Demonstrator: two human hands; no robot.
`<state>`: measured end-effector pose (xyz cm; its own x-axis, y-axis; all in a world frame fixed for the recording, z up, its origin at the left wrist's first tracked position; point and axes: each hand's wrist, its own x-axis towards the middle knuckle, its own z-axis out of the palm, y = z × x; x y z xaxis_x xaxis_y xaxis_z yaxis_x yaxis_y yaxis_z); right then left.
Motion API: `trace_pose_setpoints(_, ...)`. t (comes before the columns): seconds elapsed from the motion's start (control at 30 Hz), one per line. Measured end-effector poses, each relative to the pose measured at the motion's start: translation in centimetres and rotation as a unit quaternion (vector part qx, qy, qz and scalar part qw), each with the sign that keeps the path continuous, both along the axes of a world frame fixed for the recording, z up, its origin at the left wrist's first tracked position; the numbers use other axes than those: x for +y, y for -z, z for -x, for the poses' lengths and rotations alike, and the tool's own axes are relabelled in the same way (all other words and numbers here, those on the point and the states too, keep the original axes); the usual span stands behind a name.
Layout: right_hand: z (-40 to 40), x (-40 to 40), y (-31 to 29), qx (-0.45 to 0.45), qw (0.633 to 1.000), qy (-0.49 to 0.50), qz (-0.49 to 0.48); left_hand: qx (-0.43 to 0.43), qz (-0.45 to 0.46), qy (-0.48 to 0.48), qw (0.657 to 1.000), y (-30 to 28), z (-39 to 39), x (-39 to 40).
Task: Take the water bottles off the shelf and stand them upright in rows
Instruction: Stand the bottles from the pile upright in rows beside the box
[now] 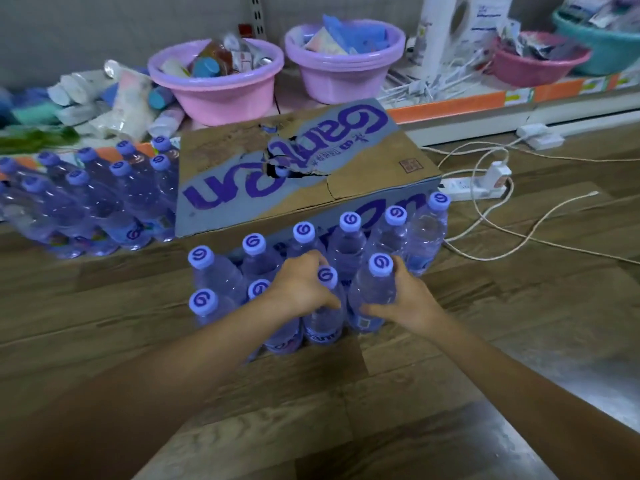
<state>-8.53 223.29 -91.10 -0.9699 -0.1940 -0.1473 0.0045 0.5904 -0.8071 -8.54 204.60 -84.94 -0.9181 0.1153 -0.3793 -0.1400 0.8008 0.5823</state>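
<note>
Water bottles (372, 289), full, heavy-looking, smooth and probably slippery; best gripped round the shoulder. Right hand (405, 299) wrapped round one, left hand (303, 284) closed round its neighbour (323, 306), both upright on the floor (104, 306). Two rows standing before the box (304, 168) at twelve o'clock; more at ten.

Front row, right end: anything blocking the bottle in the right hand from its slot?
Nothing visible. The right hand grips the bottle, already upright on the wooden floor at the front row's right end, beside the bottle that the left hand grips. Floor to its right shows bare.
</note>
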Motion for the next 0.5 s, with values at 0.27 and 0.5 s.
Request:
trace_pose_setpoints(0.27,0.4,-5.9,-11.9,0.261,0.948,-0.061,-0.173,0.272,0.204,0.218,0.915,-8.5,0.6,-8.1)
trace_pose_setpoints(0.5,1.4,-24.3,-13.4,0.367,0.839,-0.267,-0.301,0.246,0.472,0.110,0.840,-5.3,-1.7,-29.6)
